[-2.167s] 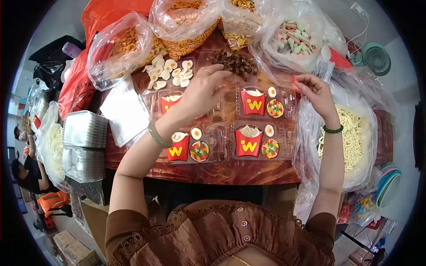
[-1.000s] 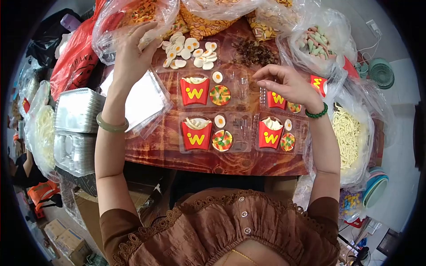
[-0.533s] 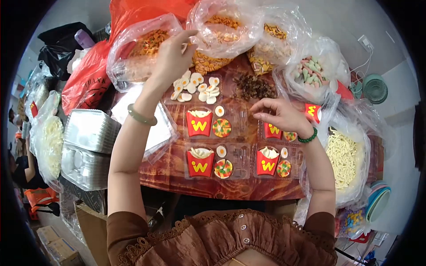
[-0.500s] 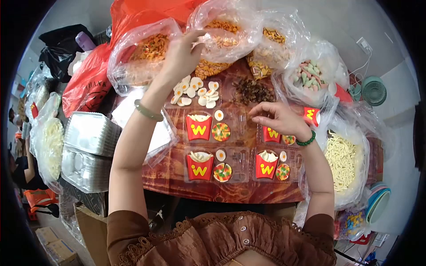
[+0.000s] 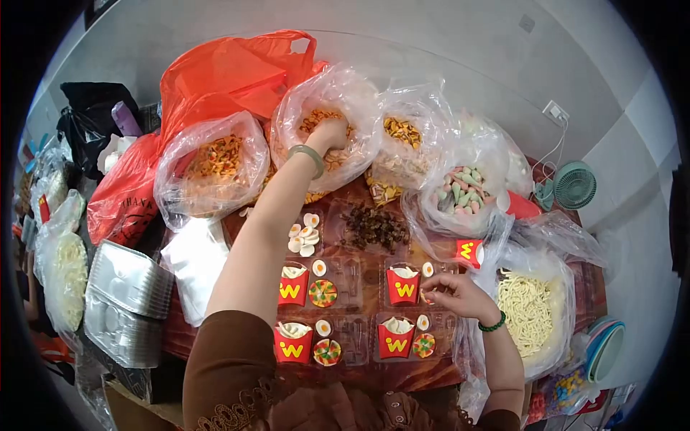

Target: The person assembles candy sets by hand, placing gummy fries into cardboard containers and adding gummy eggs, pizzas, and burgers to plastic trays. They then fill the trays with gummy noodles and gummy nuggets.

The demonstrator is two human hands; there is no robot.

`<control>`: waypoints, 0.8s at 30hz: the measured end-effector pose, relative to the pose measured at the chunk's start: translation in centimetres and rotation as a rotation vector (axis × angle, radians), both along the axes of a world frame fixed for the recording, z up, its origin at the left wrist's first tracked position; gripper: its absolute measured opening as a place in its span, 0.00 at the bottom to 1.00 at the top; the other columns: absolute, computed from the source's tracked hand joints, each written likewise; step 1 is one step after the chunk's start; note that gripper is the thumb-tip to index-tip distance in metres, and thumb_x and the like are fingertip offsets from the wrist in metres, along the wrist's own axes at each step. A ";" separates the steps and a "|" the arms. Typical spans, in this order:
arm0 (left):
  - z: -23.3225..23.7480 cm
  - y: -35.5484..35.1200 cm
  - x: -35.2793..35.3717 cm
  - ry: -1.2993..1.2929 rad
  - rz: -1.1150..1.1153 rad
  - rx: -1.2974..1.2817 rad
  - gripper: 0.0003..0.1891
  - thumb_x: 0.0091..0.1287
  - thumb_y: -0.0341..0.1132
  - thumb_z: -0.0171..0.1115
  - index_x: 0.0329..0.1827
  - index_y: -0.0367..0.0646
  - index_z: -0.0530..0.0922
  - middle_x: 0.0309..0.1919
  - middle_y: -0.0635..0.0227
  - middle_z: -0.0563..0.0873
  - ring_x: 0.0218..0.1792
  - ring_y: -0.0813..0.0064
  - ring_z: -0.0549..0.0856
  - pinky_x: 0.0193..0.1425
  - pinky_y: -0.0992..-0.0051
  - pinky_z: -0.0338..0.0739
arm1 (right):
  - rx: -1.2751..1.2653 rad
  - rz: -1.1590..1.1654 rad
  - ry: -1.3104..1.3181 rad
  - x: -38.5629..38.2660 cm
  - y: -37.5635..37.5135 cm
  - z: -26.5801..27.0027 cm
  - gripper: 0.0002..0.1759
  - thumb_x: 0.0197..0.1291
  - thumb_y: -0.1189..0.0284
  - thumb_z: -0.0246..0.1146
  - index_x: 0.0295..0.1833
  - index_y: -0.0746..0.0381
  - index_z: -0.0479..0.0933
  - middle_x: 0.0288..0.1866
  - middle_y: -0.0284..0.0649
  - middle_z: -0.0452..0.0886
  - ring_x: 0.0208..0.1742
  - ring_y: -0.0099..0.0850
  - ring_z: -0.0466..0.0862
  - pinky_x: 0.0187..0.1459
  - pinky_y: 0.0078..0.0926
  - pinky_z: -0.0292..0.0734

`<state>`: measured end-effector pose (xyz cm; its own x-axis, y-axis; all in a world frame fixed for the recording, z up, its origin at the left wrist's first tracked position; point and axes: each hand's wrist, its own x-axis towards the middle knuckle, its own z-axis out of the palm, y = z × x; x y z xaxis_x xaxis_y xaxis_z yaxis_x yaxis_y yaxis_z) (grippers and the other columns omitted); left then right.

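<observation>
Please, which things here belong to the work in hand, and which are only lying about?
Seem to belong to the work:
trays, near the right hand
red boxes in them
eggs
pizzas
open bag, left hand inside

Seem only lying about:
fan
black bag
basins

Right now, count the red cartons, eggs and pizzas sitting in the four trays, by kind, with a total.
Red cartons: 4
Eggs: 4
Pizzas: 3 in plain view
Total: 11, leaving out whatever the right hand covers.
</observation>
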<state>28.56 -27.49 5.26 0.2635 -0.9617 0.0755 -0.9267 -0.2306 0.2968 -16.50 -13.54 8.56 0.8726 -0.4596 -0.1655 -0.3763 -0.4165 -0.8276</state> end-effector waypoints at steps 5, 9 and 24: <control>0.6 1.6 1.0 0.093 -0.220 -0.238 0.20 0.56 0.39 0.64 0.50 0.37 0.79 0.42 0.46 0.84 0.40 0.53 0.85 0.47 0.63 0.78 | 0.053 -0.005 0.013 1.0 0.2 -0.4 0.13 0.62 0.69 0.62 0.49 0.64 0.78 0.42 0.37 0.83 0.43 0.24 0.81 0.46 0.24 0.75; -0.3 0.2 1.9 0.948 0.329 -0.720 0.14 0.61 0.36 0.60 0.47 0.37 0.79 0.33 0.58 0.84 0.33 0.64 0.84 0.30 0.68 0.79 | 0.033 0.010 0.002 1.0 0.3 -0.3 0.13 0.62 0.69 0.62 0.49 0.64 0.78 0.42 0.37 0.83 0.43 0.24 0.81 0.46 0.25 0.75; 6.9 17.7 -8.8 2.931 0.017 -0.528 0.16 0.73 0.37 0.41 0.52 0.31 0.68 0.53 0.41 0.73 0.58 0.47 0.73 0.53 0.61 0.82 | 0.152 -0.140 -0.389 8.2 2.4 2.3 0.10 0.62 0.74 0.63 0.49 0.65 0.78 0.42 0.32 0.81 0.41 0.17 0.78 0.42 0.16 0.75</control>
